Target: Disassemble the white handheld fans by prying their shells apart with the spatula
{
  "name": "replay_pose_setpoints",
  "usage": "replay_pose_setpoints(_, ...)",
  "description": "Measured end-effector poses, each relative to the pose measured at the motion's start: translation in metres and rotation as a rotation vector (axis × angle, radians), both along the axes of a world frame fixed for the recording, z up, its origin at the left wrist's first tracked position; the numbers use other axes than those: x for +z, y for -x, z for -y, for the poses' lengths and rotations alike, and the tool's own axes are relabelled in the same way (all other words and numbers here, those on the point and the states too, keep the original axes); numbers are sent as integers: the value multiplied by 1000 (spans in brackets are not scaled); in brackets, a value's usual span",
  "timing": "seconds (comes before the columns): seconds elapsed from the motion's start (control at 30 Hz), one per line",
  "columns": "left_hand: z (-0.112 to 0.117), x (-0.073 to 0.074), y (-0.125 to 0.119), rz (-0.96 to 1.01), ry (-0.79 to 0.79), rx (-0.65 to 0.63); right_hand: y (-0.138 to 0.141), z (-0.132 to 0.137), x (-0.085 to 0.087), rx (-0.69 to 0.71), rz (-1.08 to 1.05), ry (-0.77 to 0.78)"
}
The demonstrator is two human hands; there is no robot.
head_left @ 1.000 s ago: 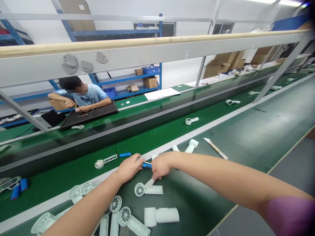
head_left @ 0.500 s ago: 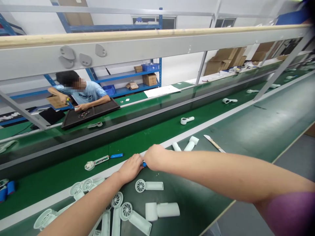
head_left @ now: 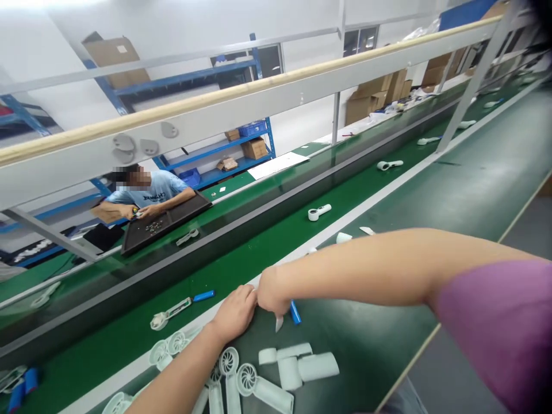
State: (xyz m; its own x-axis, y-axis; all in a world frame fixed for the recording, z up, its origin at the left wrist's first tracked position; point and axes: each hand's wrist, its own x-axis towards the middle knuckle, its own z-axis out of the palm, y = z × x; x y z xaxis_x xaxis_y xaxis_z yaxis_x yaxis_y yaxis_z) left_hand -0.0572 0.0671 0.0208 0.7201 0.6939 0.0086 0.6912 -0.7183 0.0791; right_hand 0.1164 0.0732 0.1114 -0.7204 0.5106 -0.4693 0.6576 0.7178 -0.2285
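Observation:
My left hand [head_left: 236, 313] is closed, its fingertips meeting my right hand at the belt's white edge. My right hand [head_left: 272, 290] is also closed; what the two hold between them is mostly hidden. A pale, pointed piece [head_left: 279, 324] pokes out below the right hand. Beside it a blue cylindrical battery [head_left: 295, 312] shows from behind the right wrist. Closer to me lie smooth mint-green fan shells [head_left: 319, 367]. Several shells with round grilles [head_left: 265, 388] lie near my left forearm.
On the green conveyor belt [head_left: 254, 247] lie an opened fan body [head_left: 170, 313] with a blue battery [head_left: 204, 295] and a white fan [head_left: 319, 212]. Across the belt, a person [head_left: 153, 192] works over a dark tray [head_left: 168, 221]. A metal rail [head_left: 259, 106] spans above.
The view has tilted and shifted. My right hand has turned, and a blue battery and pale tip now show below it. The grille-side-up shell before my hands is replaced by a smooth-looking one.

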Motion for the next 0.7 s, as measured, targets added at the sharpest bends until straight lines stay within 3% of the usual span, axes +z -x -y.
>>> replay_pose_setpoints(0.1,-9,5,11,82,-34,161,-38,16,13,-23,32,-143)
replay_pose_setpoints(0.2,-25,16,26,198,-86,420,-92,36,18,-114,-45,-232)
replay_pose_setpoints(0.27,-29,24,33,245,-107,590,-124,54,7,-275,-151,-233)
replay_pose_setpoints(0.33,-21,30,33,253,-108,665,-147,76,-17,-487,-273,-204)
replay_pose_setpoints(0.4,4,34,22,222,-46,557,-161,102,-45,-651,-337,-151)
replay_pose_setpoints(0.5,64,33,-8,125,139,247,-171,140,-81,-738,-361,-44)
replay_pose_setpoints(0.6,119,22,-38,37,219,59,-175,162,-99,-806,-418,46)
replay_pose_setpoints(0.7,136,11,-55,27,235,56,-179,166,-107,-909,-515,88)
